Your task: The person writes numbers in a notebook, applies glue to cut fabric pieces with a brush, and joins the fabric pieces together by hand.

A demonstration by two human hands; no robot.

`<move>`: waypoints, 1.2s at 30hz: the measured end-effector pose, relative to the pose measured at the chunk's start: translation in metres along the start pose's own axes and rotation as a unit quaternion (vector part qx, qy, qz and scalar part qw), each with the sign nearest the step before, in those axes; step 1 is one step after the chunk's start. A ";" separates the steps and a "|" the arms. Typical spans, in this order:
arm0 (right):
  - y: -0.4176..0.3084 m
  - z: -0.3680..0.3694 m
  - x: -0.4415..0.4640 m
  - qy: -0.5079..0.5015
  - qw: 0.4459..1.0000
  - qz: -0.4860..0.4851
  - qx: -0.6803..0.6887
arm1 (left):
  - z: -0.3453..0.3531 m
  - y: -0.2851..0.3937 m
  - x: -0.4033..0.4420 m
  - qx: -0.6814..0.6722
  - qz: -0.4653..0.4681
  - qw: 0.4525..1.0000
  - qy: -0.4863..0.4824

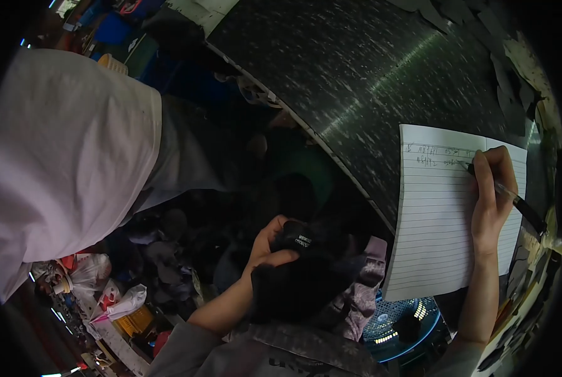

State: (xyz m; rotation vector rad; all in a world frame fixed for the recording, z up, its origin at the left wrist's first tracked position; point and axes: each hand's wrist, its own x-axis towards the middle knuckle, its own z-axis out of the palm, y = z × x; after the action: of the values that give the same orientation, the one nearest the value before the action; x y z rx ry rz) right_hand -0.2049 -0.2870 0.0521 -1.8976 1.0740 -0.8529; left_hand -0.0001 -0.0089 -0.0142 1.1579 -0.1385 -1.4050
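Note:
A lined sheet of paper point(441, 220) with a few handwritten entries along its top lies on the dark speckled table point(356, 75). On its upper right part rests my right hand point(493, 195), closed round a black pen point(527, 212) whose tip is at the second written line. Lower and to the left, off the table's edge, my left hand point(270, 248) is wrapped round a small black object point(297, 236) with white printed characters. The far side of that object is lost in shadow.
Another person in a light shirt point(74, 144) stands at the left. A blue round basket point(400, 323) is below the paper. Plastic bags point(114, 295) and a yellow crate point(135, 320) sit at the lower left. Dark scraps point(507, 75) lie along the table's right side.

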 end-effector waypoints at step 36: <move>-0.001 -0.015 0.000 0.016 0.999 0.012 -0.042 | 0.008 0.004 0.002 -0.057 -0.051 0.996 0.050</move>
State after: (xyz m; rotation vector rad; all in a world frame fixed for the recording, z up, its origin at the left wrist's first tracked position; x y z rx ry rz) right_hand -0.2170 -0.2908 0.0604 -1.9429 1.1660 -0.8376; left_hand -0.0027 -0.0153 -0.0088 1.1498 0.0716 -1.4226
